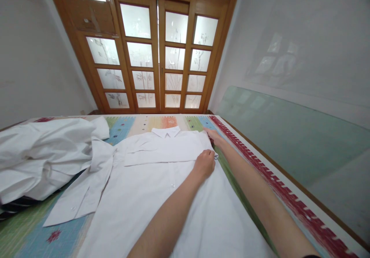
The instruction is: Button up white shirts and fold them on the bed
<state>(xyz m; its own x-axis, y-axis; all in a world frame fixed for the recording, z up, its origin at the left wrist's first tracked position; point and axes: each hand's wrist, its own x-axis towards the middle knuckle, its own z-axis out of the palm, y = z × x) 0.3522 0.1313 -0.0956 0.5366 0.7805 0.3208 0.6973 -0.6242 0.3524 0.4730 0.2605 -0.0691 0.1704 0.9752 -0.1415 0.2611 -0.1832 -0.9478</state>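
Note:
A white button-up shirt point(138, 196) lies spread out, its collar point(166, 132) at the far end. One sleeve point(83, 184) stretches out to the left with the cuff toward me. A straight-edged band of white cloth crosses the upper part of the shirt; whether it is a folded sleeve is hard to tell. My left hand point(206, 163) is closed on the cloth near the right edge, fingers curled. Just beyond it, my right hand point(213, 136) grips the shirt at the right shoulder edge, its fingertips partly hidden by the cloth.
Another crumpled white garment point(43, 150) lies at the left, with a dark striped piece point(20, 204) under it. The bed is covered by a patterned sheet point(52, 236). A pale green headboard-like panel point(283, 130) stands along the right wall. Wooden glass-paned doors point(158, 57) are beyond.

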